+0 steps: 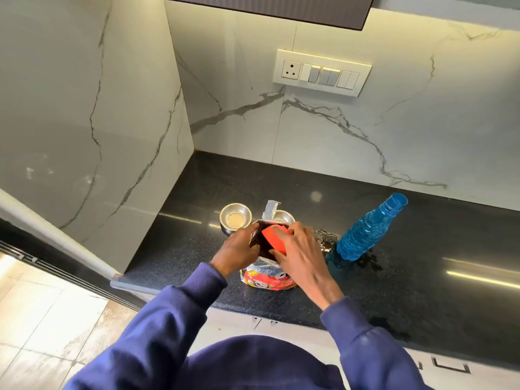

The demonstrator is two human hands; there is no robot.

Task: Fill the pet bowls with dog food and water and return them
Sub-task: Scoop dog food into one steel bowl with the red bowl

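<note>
**Cup in the food bag**

On the black counter an uncapped blue bottle stands right of the food bag. The left hand pinches the bag's open rim. The right hand grips an orange cup inside its mouth. Two steel bowls sit just behind the bag.

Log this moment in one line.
left hand: holds bag open | right hand: grips orange cup in bag | bowls, bottle: on counter

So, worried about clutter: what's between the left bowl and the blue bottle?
Head view: the open food bag, a second bowl behind it, then spilled water.
</note>
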